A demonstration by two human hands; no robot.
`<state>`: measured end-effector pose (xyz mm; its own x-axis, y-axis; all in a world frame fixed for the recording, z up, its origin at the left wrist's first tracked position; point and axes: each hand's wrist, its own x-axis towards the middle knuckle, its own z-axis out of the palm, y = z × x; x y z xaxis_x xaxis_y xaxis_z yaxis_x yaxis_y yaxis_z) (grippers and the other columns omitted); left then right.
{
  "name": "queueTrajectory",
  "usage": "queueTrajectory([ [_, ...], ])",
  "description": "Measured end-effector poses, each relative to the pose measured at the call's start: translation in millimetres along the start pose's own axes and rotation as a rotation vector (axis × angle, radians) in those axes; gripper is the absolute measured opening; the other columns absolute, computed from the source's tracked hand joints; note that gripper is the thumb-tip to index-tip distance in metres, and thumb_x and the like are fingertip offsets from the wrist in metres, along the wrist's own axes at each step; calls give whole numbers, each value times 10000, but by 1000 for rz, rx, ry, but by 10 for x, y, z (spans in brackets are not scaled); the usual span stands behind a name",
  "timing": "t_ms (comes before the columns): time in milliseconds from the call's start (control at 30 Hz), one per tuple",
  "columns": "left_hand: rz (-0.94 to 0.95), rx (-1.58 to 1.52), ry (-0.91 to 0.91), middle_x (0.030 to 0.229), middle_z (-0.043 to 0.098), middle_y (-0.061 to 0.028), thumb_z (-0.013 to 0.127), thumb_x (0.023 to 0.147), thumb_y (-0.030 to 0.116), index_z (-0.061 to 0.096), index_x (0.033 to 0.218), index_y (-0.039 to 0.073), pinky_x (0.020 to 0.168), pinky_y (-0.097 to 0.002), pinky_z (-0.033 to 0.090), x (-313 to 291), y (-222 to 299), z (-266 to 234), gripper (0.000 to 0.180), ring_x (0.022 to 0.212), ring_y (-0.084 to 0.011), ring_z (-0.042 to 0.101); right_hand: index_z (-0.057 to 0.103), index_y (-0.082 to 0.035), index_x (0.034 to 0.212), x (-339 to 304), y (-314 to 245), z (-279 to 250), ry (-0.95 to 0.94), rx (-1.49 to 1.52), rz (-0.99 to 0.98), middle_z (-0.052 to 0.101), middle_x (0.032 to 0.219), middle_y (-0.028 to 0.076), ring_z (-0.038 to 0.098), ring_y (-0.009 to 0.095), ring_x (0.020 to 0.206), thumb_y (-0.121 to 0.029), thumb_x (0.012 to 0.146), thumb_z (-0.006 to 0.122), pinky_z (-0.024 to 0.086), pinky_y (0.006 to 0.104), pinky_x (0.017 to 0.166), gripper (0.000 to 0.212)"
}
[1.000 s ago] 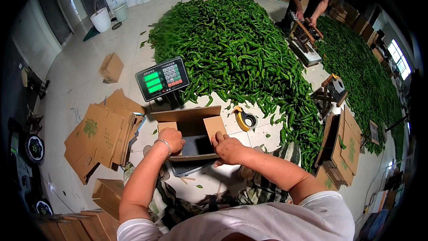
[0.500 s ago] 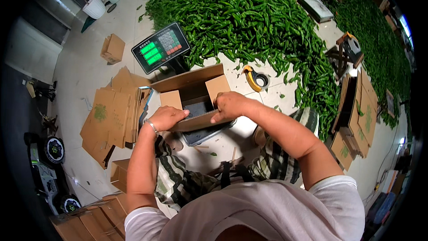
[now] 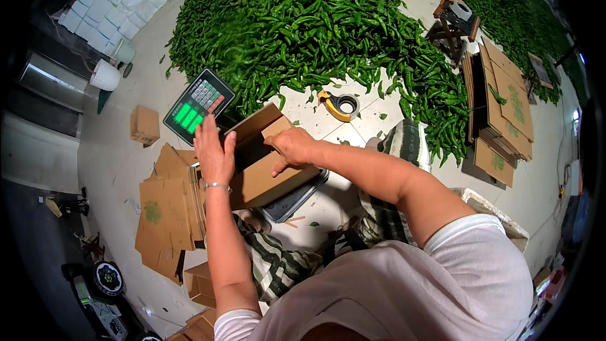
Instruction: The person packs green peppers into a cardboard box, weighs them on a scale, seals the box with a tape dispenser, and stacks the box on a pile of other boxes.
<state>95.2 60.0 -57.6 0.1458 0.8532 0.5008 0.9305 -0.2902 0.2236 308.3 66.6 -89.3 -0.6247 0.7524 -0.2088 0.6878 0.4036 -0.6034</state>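
Note:
An open-topped cardboard box (image 3: 268, 180) sits tilted sideways on the dark platform of a scale (image 3: 295, 199) in front of me. My right hand (image 3: 291, 150) grips its right end, fingers over the flap and thumb against the near wall. At the box's left end my left hand (image 3: 214, 155) is raised with fingers stretched out; whether it touches the cardboard I cannot tell. Just beyond that hand stands the scale's lit display (image 3: 199, 106), partly covered by my fingertips. The inside of the box is dark and partly hidden.
A large heap of green chili peppers (image 3: 303, 25) spreads beyond the box. A yellow-and-black tape dispenser (image 3: 339, 106) lies on the floor. Flattened cartons are stacked at left (image 3: 167, 215) and right (image 3: 505, 98). A small closed box (image 3: 144, 125) stands at far left.
The box has turned so its left end points nearer me. My left hand has lifted from the near edge and opened; my right hand has shifted onto the right end. The view has swung right.

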Motion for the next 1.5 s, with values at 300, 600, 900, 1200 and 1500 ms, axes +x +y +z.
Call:
queueTrajectory([
  [300, -55, 121, -351, 1179, 535, -216, 657, 801, 420, 479, 1214, -24, 978, -472, 353, -414, 183, 5, 633, 1079, -386, 493, 151, -94, 1461, -172, 280, 540, 450, 315, 535, 192, 1506, 171, 238, 342, 1369, -570, 482, 841, 231, 575, 1044, 1288],
  [600, -163, 221, -372, 1480, 268, -219, 645, 801, 466, 245, 1424, -37, 1143, -465, 124, -753, 448, -5, 896, 1363, -379, 252, -120, -139, 1483, -189, 262, 469, 286, 415, 592, 189, 1502, 169, 257, 362, 1357, -567, 519, 837, 310, 552, 1019, 1424],
  [900, -149, 259, -454, 1463, 256, -272, 586, 807, 545, 244, 1407, -79, 1131, -491, 120, -1424, 621, 275, 931, 1370, -404, 219, -166, -148, 1469, -116, 465, 658, 311, 562, 524, 105, 1512, 238, 236, 434, 1357, -582, 519, 832, 298, 575, 1037, 1445],
  [1200, -313, -142, -268, 1460, 363, -129, 463, 912, 487, 432, 1291, 44, 1037, -456, 236, -1177, 257, 349, 584, 1311, -286, 358, 310, 31, 1398, -351, 651, 40, -296, 217, 37, 488, 1314, 241, 462, 356, 1234, -606, 700, 673, 371, 377, 1033, 1013],
  [1500, -328, 232, -316, 1473, 369, -51, 456, 921, 423, 435, 1388, 173, 1038, -572, 175, -886, 344, 486, 530, 1344, -271, 329, 678, -72, 1059, -232, 1663, -1135, -122, -500, 359, 683, 1022, 113, 649, 298, 939, -431, 731, 742, 525, 398, 788, 490],
])
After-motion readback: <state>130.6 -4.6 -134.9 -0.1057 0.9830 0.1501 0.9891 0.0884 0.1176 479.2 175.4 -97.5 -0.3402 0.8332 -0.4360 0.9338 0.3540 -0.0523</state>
